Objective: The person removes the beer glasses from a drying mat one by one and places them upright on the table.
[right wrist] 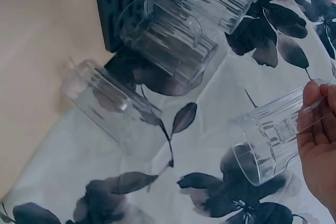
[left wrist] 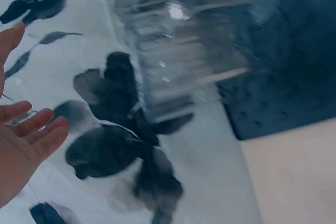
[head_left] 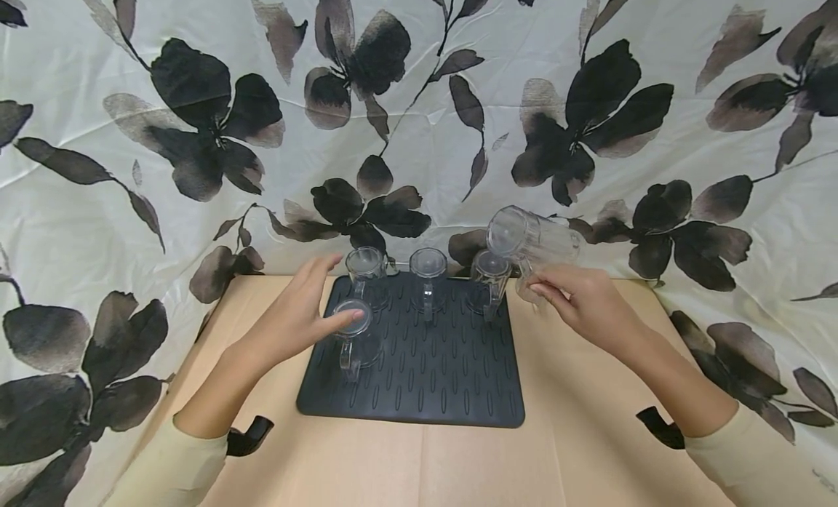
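My right hand (head_left: pixel 579 300) grips a clear glass mug (head_left: pixel 543 238) by its handle. This mug is raised above the table and tilted, its round end towards the left. My left hand (head_left: pixel 294 310) is at the mat's left edge with its fingers extended. Its thumb overlaps a front-left mug (head_left: pixel 363 350) in the head view; contact cannot be told. At the back of the black ridged mat (head_left: pixel 445 383) stand a left mug (head_left: pixel 368 289), a middle mug (head_left: pixel 428 281) and a right mug (head_left: pixel 487 285). Another glass mug (right wrist: pixel 113 103) is beside the mat in the right wrist view.
The mat lies on a light wooden table (head_left: pixel 425 463). Behind and around it hangs a white cloth (head_left: pixel 471 27) with dark flower prints. In the left wrist view, a mug (left wrist: pixel 184 51) is blurred.
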Demonstrator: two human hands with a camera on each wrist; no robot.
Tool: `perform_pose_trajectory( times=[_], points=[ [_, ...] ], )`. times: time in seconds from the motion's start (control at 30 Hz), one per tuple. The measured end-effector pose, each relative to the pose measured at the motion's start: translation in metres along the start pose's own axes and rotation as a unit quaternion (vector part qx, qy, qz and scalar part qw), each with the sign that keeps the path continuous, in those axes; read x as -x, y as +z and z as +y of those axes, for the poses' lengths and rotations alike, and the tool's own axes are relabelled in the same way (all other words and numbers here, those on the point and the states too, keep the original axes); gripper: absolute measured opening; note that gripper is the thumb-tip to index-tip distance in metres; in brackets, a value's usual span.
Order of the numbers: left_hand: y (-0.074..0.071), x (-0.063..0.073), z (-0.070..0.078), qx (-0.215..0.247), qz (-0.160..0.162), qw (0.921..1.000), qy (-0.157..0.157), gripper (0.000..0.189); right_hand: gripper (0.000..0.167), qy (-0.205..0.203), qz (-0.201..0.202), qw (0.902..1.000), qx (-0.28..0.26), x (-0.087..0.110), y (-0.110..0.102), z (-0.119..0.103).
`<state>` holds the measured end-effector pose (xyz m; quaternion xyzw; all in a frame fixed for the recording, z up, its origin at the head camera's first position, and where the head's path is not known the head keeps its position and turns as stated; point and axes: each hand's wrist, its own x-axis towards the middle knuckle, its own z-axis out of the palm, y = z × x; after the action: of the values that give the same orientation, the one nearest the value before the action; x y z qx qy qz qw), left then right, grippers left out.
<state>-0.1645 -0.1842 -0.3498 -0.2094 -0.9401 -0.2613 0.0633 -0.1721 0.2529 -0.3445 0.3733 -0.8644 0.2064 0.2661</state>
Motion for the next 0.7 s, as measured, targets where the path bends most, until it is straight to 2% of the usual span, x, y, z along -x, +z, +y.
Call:
perform_pose_trajectory(
  times=[0.07,0.23,0.33,0.43,0.57,0.7],
  points=[
    [-0.003,-0.008,0.009,0.002,0.000,1.0000,0.007,0.096,0.009,-0.015,0.001,0.9999,0.002,-0.003,-0.001,0.000],
    [-0.003,-0.030,0.026,0.009,-0.009,0.9994,0.032,0.094,0.038,-0.042,0.009,0.9989,0.017,-0.011,-0.005,0.000],
    [-0.002,-0.043,0.036,0.014,-0.013,0.9985,0.051,0.094,0.047,-0.053,0.007,0.9981,0.029,-0.016,-0.007,-0.002],
    [-0.001,-0.055,0.046,0.015,-0.013,0.9975,0.068,0.093,0.040,-0.057,0.002,0.9977,0.036,-0.019,-0.009,-0.003],
    [0.002,-0.072,0.061,0.021,-0.008,0.9958,0.089,0.091,0.007,-0.053,0.001,0.9978,0.040,-0.021,-0.012,-0.005],
    [0.006,-0.088,0.075,0.032,-0.011,0.9947,0.097,0.088,0.024,-0.054,0.004,0.9977,0.042,-0.022,-0.012,-0.007]
  ],
)
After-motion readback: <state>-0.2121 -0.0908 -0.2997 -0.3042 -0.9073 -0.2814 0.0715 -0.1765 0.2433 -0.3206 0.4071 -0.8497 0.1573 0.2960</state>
